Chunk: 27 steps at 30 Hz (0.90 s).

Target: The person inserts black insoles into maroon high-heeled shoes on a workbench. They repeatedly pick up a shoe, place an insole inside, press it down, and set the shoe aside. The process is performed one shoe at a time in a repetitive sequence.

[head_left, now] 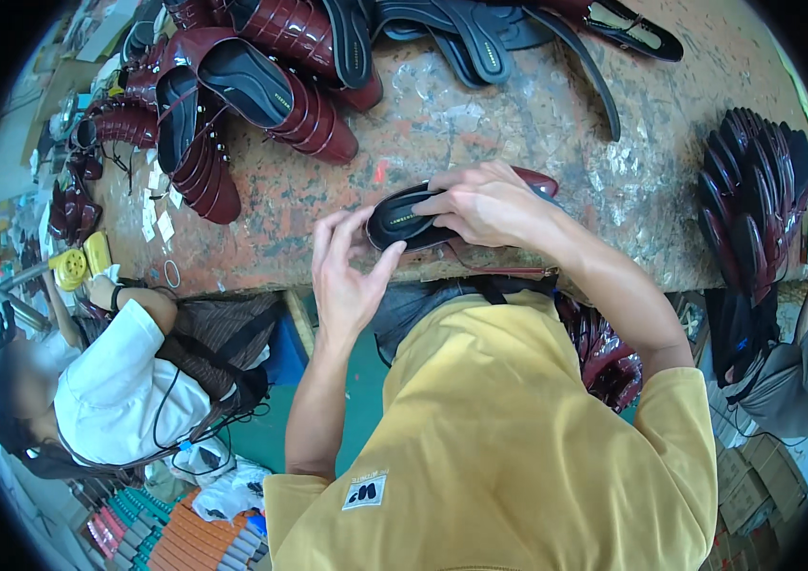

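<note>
A dark red shoe point(539, 179) lies near the table's front edge, its heel end to the left and its toe to the right. Inside it is a black insole point(400, 215) with small gold print. My left hand point(347, 271) grips the shoe's heel end between thumb and fingers. Over the middle of the shoe is my right hand point(485, 207), its fingertips reaching into the opening and pressing on the insole. That hand hides much of the shoe's middle part.
Dark red shoes point(299, 119) are heaped at the back left beside dark insoles point(480, 52). A loose strip point(590, 71) and a strapped shoe point(634, 29) lie farther back. Stacked shoes point(756, 200) stand at the right edge. A co-worker in white point(133, 385) sits at the left.
</note>
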Each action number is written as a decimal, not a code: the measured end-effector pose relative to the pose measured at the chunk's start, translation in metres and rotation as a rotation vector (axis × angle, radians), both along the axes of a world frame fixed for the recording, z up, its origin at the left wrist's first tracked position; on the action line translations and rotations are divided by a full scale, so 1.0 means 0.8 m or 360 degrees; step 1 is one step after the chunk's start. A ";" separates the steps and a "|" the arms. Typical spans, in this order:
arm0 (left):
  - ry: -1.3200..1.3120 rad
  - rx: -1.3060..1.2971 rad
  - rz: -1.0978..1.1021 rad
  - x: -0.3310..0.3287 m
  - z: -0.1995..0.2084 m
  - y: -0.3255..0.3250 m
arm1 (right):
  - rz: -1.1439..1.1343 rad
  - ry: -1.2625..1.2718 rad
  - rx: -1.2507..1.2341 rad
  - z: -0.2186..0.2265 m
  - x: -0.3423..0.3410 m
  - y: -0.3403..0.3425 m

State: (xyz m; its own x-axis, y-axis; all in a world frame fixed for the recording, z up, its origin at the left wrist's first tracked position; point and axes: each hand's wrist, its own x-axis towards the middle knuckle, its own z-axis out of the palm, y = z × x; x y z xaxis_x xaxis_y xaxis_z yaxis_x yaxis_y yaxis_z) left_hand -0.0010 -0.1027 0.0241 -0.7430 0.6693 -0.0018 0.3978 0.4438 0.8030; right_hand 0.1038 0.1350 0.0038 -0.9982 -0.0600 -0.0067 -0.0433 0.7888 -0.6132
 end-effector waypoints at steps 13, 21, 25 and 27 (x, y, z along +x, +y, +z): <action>0.0998 -0.0562 -0.0834 -0.013 0.003 -0.002 | 0.0160 0.0029 0.0512 -0.008 -0.011 -0.030; 0.1149 -0.0690 -0.1280 -0.034 -0.005 0.025 | -0.0407 -0.0159 0.0786 0.020 0.028 -0.004; 0.1078 -0.0641 -0.1400 -0.027 -0.023 0.055 | -0.0577 -0.0102 0.0587 0.026 0.040 -0.008; 0.1087 -0.0687 -0.1401 -0.027 -0.022 0.052 | -0.0978 -0.0174 -0.0041 0.032 0.063 0.000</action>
State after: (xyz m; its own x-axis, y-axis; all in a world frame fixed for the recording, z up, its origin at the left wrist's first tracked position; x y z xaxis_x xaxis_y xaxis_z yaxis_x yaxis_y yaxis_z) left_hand -0.0228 -0.0610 0.0065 0.0355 0.9902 -0.1348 0.9872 -0.0138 0.1588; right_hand 0.1539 0.1351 0.0293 -0.8440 0.5234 -0.1170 0.4776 0.6344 -0.6078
